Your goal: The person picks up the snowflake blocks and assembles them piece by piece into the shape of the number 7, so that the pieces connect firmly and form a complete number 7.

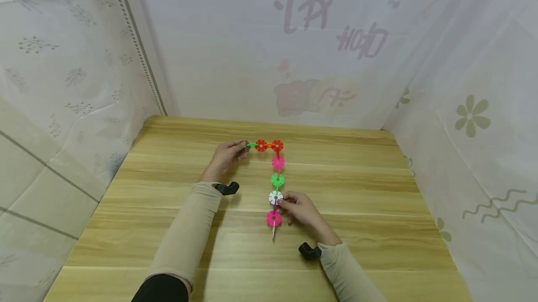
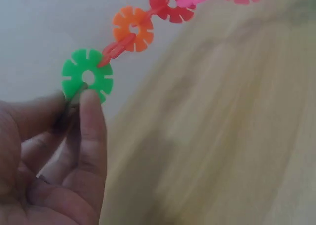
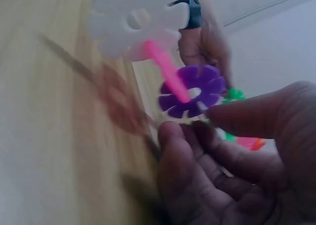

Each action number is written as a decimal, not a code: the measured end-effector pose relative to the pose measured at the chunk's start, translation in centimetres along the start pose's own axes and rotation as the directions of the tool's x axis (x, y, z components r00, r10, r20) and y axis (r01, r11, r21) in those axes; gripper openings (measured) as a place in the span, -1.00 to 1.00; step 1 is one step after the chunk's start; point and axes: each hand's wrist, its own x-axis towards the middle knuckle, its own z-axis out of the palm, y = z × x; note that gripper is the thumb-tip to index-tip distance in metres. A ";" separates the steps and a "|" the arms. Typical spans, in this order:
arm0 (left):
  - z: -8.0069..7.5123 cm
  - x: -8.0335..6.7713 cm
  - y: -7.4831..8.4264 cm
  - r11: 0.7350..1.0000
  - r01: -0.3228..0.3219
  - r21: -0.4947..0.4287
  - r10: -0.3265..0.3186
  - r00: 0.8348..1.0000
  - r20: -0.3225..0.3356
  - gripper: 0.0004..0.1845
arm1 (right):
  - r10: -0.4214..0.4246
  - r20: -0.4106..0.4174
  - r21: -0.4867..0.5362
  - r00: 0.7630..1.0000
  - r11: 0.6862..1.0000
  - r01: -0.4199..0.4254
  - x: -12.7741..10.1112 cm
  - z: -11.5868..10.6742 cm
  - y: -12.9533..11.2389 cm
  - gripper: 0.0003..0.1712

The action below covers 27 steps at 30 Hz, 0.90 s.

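A chain of slotted snowflake discs forms a corner shape above the table. At its left end my left hand (image 1: 228, 153) pinches a dark disc (image 2: 70, 108), joined to a green disc (image 2: 88, 77). Beyond it come an orange disc (image 2: 133, 29) and a red disc (image 2: 172, 4). My right hand (image 1: 301, 207) pinches a white disc (image 1: 275, 196) in the lower stretch, between thumb and fingers. That disc is joined to a purple disc (image 3: 191, 91). Past the purple one, a pink disc (image 1: 273, 218) and another white disc (image 3: 138, 20) end the chain.
The wooden table (image 1: 357, 190) lies under both hands. Patterned cloth walls (image 1: 235, 50) stand at its back and sides. A black wrist device (image 1: 227, 188) sits on the left wrist, another device (image 1: 310, 251) on the right.
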 end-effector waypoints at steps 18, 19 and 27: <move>0.2 0.2 -1.4 0.879 -0.042 0.476 0.123 0.982 -0.141 -0.67 | 0.038 0.097 -0.333 0.995 0.943 -0.004 0.8 -1.2 -1.5 -0.63; 0.3 0.2 -1.5 0.842 -0.052 0.537 0.155 0.977 -0.148 -0.69 | 0.035 0.097 -0.331 0.995 0.944 -0.001 0.8 -1.2 -1.4 -0.62; 0.5 0.6 -1.8 0.712 -0.061 0.700 0.245 0.955 -0.166 -0.70 | 0.031 0.119 -0.286 0.992 0.958 0.004 1.0 -1.2 -1.0 -0.63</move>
